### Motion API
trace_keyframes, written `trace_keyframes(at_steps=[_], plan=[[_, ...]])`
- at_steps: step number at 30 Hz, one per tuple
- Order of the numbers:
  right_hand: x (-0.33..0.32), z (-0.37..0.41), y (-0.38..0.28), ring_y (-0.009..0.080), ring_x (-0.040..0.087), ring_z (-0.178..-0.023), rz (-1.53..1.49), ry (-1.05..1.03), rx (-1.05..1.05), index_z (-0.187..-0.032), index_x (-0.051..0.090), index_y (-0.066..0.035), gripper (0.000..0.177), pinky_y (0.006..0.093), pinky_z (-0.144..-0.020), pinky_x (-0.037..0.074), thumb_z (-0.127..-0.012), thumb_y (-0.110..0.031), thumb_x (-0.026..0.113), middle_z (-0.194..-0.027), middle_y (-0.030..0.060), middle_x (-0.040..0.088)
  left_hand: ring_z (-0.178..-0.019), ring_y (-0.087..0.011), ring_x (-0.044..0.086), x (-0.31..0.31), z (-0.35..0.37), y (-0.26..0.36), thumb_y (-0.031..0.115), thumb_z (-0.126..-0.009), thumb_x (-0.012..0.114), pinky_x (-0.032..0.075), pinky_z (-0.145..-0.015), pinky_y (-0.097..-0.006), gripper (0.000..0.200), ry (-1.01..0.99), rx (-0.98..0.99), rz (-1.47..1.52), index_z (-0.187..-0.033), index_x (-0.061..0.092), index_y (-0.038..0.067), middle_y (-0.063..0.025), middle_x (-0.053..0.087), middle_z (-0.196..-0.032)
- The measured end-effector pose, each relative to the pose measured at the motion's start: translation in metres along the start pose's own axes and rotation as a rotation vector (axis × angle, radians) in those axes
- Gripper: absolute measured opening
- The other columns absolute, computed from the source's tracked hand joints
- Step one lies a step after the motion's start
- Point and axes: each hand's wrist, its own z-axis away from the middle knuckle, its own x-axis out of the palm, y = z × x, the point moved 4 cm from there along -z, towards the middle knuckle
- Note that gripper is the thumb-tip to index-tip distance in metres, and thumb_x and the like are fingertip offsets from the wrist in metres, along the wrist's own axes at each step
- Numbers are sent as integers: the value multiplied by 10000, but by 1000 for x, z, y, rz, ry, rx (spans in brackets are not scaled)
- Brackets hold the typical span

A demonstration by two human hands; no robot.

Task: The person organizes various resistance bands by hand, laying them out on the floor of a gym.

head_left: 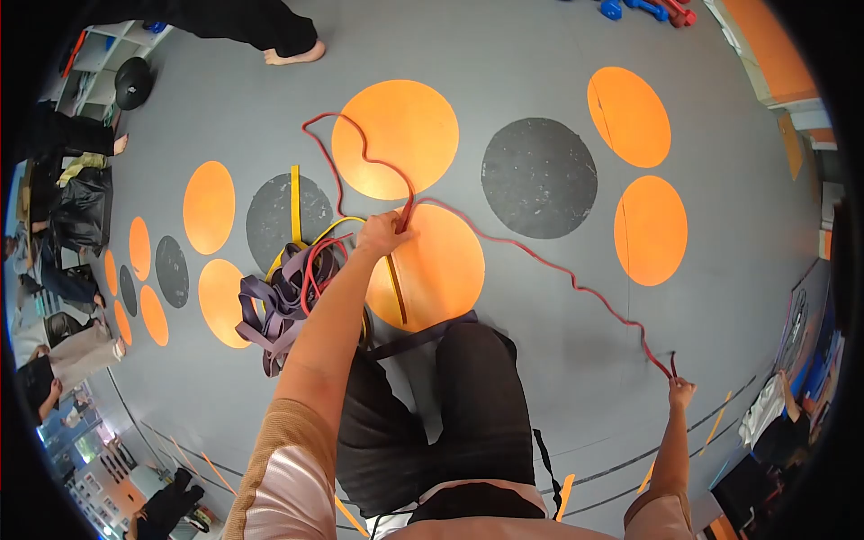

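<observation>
My left hand [380, 236] reaches out over an orange floor circle, its fingers closed around a long, thin red band [531, 252]. Part of the band curls away above this hand in a loose loop, and a wavy length runs off to the right. At that far end my right hand [681, 391] is closed on the same band, a short tip sticking up past the fingers. Beside my left forearm lies a tangled pile of purple bands [274, 315] with some red strands in it. A flat yellow band [295, 202] stretches out from the pile, partly hidden by my arm.
Orange circles [396, 108] and dark grey circles [540, 175] mark the grey floor. Blue dumbbells [646, 9] lie at the top right. A person's bare foot [297, 54] is at the top left. A black ball [133, 83] sits near shelves; more people are along the left.
</observation>
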Motion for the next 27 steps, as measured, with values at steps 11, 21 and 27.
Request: trace_keyframes(at_steps=[11, 21, 27], plan=[[28, 46, 81, 201, 618, -531, -840, -312, 1035, -1022, 528, -98, 237, 306, -427, 481, -903, -249, 390, -669, 86, 581, -544, -126, 576, -31, 0, -74, 191, -881, 531, 463, -503, -299, 183, 510, -220, 917, -905, 624, 35, -29, 577, -625], [72, 71, -48, 229, 621, -684, -329, -945, 240, -910, 624, -120, 148, 427, -619, 508, -795, -209, 598, -823, 72, 632, -698, -290, 658, -34, 104, -129, 208, -751, 607, 510, -649, -383, 201, 536, -33, 256, -838, 676, 41, -159, 646, -723], [16, 62, -270, 207, 605, -977, -640, -494, -584, -679, 622, -7, 26, 343, -755, 518, -666, -16, 643, -1197, 166, 569, -633, -226, 632, -20, 161, -83, 251, -765, 665, 487, -598, -369, 230, 497, -21, 459, -833, 676, 31, -132, 640, -693]])
